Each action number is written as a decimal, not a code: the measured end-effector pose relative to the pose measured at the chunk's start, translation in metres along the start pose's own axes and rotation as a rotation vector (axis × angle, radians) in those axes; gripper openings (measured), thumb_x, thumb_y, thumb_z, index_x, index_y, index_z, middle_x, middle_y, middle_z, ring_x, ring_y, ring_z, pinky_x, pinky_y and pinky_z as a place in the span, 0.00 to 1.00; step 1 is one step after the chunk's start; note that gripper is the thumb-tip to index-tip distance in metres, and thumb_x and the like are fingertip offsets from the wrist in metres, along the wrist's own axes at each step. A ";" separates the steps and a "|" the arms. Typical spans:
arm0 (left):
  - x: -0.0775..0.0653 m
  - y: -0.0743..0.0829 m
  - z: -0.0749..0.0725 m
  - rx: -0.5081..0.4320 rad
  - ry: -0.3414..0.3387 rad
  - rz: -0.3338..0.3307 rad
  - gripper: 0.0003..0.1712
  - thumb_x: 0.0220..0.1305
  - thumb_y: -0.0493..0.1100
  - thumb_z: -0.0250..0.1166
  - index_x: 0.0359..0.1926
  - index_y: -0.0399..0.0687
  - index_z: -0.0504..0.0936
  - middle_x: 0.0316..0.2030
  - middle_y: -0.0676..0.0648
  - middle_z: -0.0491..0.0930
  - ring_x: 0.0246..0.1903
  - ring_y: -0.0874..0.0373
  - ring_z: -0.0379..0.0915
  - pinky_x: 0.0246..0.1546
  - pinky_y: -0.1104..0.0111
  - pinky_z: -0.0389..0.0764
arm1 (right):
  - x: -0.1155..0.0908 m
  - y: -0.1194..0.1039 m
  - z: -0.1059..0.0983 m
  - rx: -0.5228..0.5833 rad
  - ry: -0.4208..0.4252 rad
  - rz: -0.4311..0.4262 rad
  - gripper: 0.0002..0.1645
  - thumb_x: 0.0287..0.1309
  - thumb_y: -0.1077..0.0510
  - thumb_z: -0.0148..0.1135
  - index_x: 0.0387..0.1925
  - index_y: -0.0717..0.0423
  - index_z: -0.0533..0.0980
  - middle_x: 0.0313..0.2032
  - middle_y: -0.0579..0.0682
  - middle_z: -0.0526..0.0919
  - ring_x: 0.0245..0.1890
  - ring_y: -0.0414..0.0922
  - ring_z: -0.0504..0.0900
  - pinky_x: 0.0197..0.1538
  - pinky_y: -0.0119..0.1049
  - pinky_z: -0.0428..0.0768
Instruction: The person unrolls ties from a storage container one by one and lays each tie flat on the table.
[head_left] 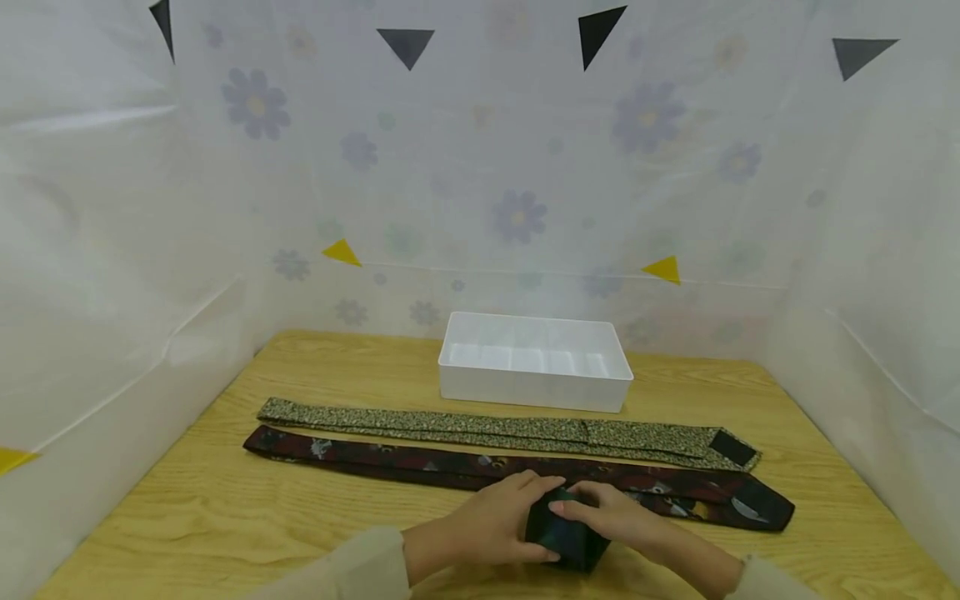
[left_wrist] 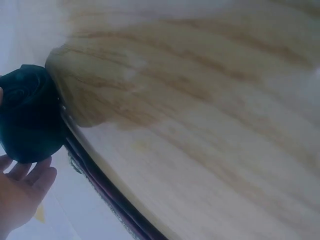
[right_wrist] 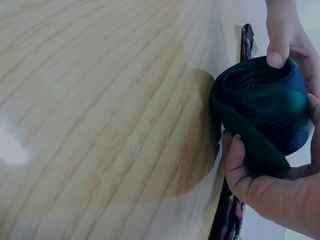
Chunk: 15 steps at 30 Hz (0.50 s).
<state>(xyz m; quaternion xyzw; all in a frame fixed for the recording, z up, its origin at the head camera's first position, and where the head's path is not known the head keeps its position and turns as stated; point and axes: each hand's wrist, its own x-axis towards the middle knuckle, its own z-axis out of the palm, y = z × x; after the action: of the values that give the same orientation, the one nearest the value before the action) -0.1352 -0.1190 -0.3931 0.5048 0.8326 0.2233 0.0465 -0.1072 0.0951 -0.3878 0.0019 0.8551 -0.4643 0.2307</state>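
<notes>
A dark green and navy necktie (right_wrist: pixel 255 115), rolled into a coil, stands near the front of the table between both hands. My left hand (head_left: pixel 491 518) holds the coil from the left, thumb low on its near side and fingers at the far side. From the right, my right hand (head_left: pixel 618 518) grips it, thumb across the top in the head view. The right wrist view shows the spiral layers and a loose flap of the tie along the coil's side, beside the right thumb. Just beyond lies a dark red patterned necktie (head_left: pixel 420 463), stretched lengthwise across the table.
Behind the red tie lies a green-gold speckled necktie (head_left: pixel 465 427), also laid lengthwise. A white divided box (head_left: pixel 536 387) stands at the back of the wooden table (head_left: pixel 180 492). White flower-print sheeting (head_left: pixel 450 167) encloses the back and sides.
</notes>
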 end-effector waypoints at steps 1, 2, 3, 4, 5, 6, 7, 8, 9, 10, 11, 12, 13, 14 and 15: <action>0.000 -0.001 0.000 0.010 0.001 0.002 0.44 0.57 0.62 0.61 0.69 0.50 0.58 0.53 0.52 0.71 0.46 0.66 0.71 0.44 0.76 0.77 | -0.001 0.001 -0.001 0.003 -0.005 -0.019 0.38 0.59 0.38 0.55 0.57 0.66 0.68 0.58 0.67 0.69 0.58 0.64 0.68 0.53 0.57 0.73; -0.001 -0.002 0.001 0.022 0.002 0.006 0.43 0.57 0.62 0.60 0.69 0.50 0.58 0.53 0.52 0.71 0.47 0.66 0.71 0.45 0.76 0.77 | -0.002 0.003 -0.002 0.002 -0.009 -0.046 0.38 0.59 0.39 0.54 0.57 0.66 0.68 0.57 0.66 0.70 0.57 0.63 0.69 0.52 0.56 0.74; -0.001 -0.003 0.001 0.031 0.003 0.010 0.43 0.58 0.62 0.60 0.69 0.49 0.58 0.53 0.52 0.71 0.47 0.66 0.71 0.45 0.76 0.77 | -0.003 0.004 -0.002 -0.004 -0.009 -0.072 0.37 0.60 0.40 0.54 0.57 0.67 0.68 0.56 0.65 0.72 0.56 0.62 0.71 0.52 0.55 0.75; -0.002 -0.003 0.000 0.042 0.001 0.012 0.43 0.59 0.62 0.59 0.69 0.49 0.57 0.54 0.51 0.71 0.47 0.65 0.72 0.46 0.75 0.77 | -0.004 0.006 -0.004 -0.007 -0.011 -0.105 0.36 0.61 0.41 0.53 0.57 0.68 0.68 0.55 0.64 0.73 0.54 0.60 0.73 0.51 0.53 0.76; -0.002 -0.004 0.000 0.053 -0.003 0.013 0.43 0.59 0.62 0.59 0.69 0.49 0.57 0.55 0.51 0.70 0.48 0.64 0.72 0.47 0.74 0.77 | -0.006 0.007 -0.005 -0.013 -0.007 -0.141 0.35 0.62 0.42 0.52 0.57 0.68 0.68 0.54 0.64 0.74 0.53 0.59 0.75 0.50 0.52 0.77; -0.003 -0.005 0.000 0.063 -0.008 0.014 0.42 0.60 0.61 0.58 0.69 0.49 0.56 0.56 0.50 0.70 0.50 0.63 0.72 0.49 0.72 0.77 | -0.007 0.009 -0.006 -0.025 0.001 -0.186 0.33 0.63 0.44 0.52 0.56 0.69 0.69 0.53 0.65 0.75 0.51 0.58 0.76 0.48 0.50 0.78; -0.004 -0.006 -0.001 0.072 -0.013 0.015 0.42 0.61 0.61 0.58 0.70 0.50 0.55 0.58 0.50 0.68 0.51 0.61 0.72 0.50 0.70 0.77 | -0.009 0.011 -0.006 -0.044 0.015 -0.229 0.31 0.64 0.46 0.52 0.55 0.69 0.70 0.52 0.64 0.76 0.49 0.57 0.77 0.47 0.47 0.79; -0.006 -0.006 -0.001 0.080 -0.018 0.020 0.42 0.61 0.60 0.58 0.70 0.51 0.54 0.60 0.48 0.67 0.54 0.59 0.71 0.52 0.68 0.77 | -0.010 0.012 -0.007 -0.072 0.029 -0.275 0.29 0.64 0.48 0.52 0.54 0.70 0.70 0.51 0.65 0.77 0.48 0.57 0.78 0.45 0.44 0.80; -0.007 -0.007 -0.002 0.093 -0.021 0.031 0.42 0.62 0.59 0.58 0.71 0.51 0.53 0.63 0.47 0.65 0.56 0.57 0.70 0.54 0.65 0.76 | -0.011 0.014 -0.007 -0.098 0.043 -0.315 0.27 0.64 0.50 0.52 0.53 0.70 0.71 0.50 0.66 0.77 0.46 0.56 0.79 0.43 0.42 0.81; -0.008 -0.007 -0.002 0.109 -0.022 0.048 0.41 0.62 0.58 0.58 0.71 0.52 0.52 0.65 0.46 0.62 0.59 0.55 0.68 0.56 0.63 0.75 | -0.012 0.015 -0.007 -0.123 0.056 -0.350 0.26 0.64 0.52 0.52 0.52 0.70 0.71 0.50 0.67 0.77 0.45 0.56 0.80 0.41 0.40 0.81; -0.009 -0.007 -0.003 0.128 -0.021 0.070 0.41 0.63 0.57 0.58 0.71 0.53 0.51 0.67 0.45 0.60 0.61 0.53 0.66 0.58 0.61 0.73 | -0.013 0.017 -0.007 -0.148 0.070 -0.380 0.25 0.64 0.53 0.53 0.52 0.71 0.72 0.50 0.68 0.77 0.44 0.58 0.80 0.39 0.38 0.81; -0.010 -0.007 -0.003 0.148 -0.021 0.094 0.41 0.63 0.57 0.57 0.72 0.53 0.51 0.68 0.44 0.57 0.63 0.51 0.63 0.60 0.59 0.72 | -0.014 0.018 -0.006 -0.176 0.080 -0.404 0.24 0.63 0.54 0.54 0.52 0.71 0.71 0.50 0.69 0.76 0.44 0.59 0.80 0.38 0.38 0.82; -0.011 -0.007 -0.004 0.168 -0.019 0.121 0.40 0.64 0.56 0.57 0.71 0.53 0.51 0.69 0.43 0.55 0.65 0.50 0.61 0.61 0.58 0.70 | -0.014 0.019 -0.006 -0.206 0.087 -0.415 0.24 0.63 0.55 0.54 0.52 0.71 0.71 0.50 0.69 0.76 0.44 0.59 0.80 0.38 0.38 0.82; -0.011 -0.007 -0.005 0.196 -0.021 0.144 0.39 0.64 0.56 0.56 0.71 0.53 0.52 0.70 0.42 0.54 0.66 0.50 0.58 0.62 0.57 0.69 | -0.014 0.020 -0.005 -0.233 0.088 -0.425 0.24 0.62 0.56 0.55 0.52 0.72 0.71 0.50 0.70 0.76 0.45 0.61 0.79 0.39 0.40 0.82; -0.012 -0.006 -0.005 0.224 -0.022 0.164 0.38 0.65 0.56 0.55 0.71 0.53 0.53 0.70 0.42 0.54 0.67 0.50 0.57 0.63 0.57 0.67 | -0.014 0.021 -0.003 -0.266 0.086 -0.421 0.25 0.62 0.55 0.56 0.53 0.72 0.70 0.52 0.70 0.74 0.47 0.62 0.77 0.41 0.43 0.82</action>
<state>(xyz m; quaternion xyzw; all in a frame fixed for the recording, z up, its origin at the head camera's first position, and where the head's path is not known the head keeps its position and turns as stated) -0.1365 -0.1332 -0.3928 0.5756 0.8077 0.1265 -0.0195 -0.0915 0.1128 -0.3975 -0.1868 0.8992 -0.3851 0.0904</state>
